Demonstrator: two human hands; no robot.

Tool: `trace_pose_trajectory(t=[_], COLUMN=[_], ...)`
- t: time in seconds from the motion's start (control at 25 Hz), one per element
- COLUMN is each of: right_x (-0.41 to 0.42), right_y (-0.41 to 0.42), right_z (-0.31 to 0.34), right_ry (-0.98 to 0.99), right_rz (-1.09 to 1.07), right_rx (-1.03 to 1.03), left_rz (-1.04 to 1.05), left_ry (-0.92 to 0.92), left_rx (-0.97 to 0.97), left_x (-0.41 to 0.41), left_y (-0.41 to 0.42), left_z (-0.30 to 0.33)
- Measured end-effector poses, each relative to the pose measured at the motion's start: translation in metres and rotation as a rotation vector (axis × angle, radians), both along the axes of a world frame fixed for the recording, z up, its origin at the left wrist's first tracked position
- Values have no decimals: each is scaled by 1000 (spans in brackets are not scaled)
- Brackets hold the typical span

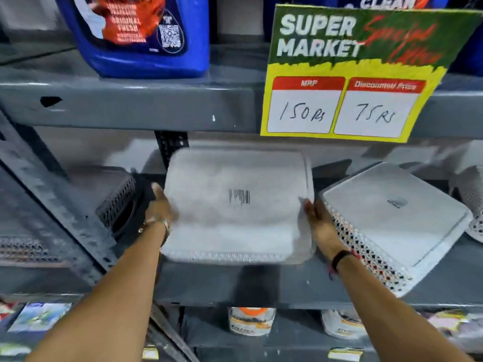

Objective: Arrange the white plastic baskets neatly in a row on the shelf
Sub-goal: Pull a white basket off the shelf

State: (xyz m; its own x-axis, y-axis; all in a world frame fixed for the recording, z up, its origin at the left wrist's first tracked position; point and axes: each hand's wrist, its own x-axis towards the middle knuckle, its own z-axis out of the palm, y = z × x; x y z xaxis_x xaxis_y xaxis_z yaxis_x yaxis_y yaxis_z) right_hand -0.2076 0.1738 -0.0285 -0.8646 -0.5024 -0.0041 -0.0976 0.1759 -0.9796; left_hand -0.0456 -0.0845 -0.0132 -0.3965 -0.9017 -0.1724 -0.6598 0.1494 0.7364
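Observation:
A white plastic basket (pixel 237 205) with a lid and a barcode sticker is in the middle of the grey shelf (pixel 235 283), blurred by motion. My left hand (pixel 160 207) grips its left side and my right hand (pixel 317 220) grips its right side. A second white lidded basket (pixel 392 218) with lattice sides lies skewed just to the right, close to my right hand. Part of a third white basket (pixel 473 205) shows at the right edge.
A dark grey lattice basket (pixel 117 199) stands on the left of the same shelf. A yellow and green price sign (pixel 347 74) hangs from the shelf above, beside a blue detergent jug (pixel 138 35). Jars and packets fill the shelf below.

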Motion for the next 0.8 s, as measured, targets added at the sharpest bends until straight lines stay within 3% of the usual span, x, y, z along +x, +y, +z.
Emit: trace_pose_trajectory(t=[0.08, 0.16, 0.28, 0.36, 0.4, 0.48, 0.56, 0.8], right_x=[-5, -19, -21, -18, -18, -15, -12, -10], right_y=[5, 12, 30, 40, 42, 44, 45, 39], right_z=[20, 37, 48, 35, 25, 5, -7, -12], right_ry=[-128, -299, -502, -523, -452, -267, -120, -48], right_rz=[-33, -31, 26, 52, 38, 36, 42, 10], right_rx=[-240, -451, -543, -433, -295, 17, 212, 229], left_rz=[34, 50, 151, 105, 68, 128, 144, 108], left_ry=[287, 601, 923, 776, 564, 308, 157, 50], left_rx=[53, 233, 591, 687, 583, 373, 314, 266], left_x=[1, 9, 18, 16, 15, 13, 16, 25], left_y=[-19, -35, -26, -8, -1, 6, 5, 4], left_z=[12, 23, 34, 38, 35, 21, 5, -9])
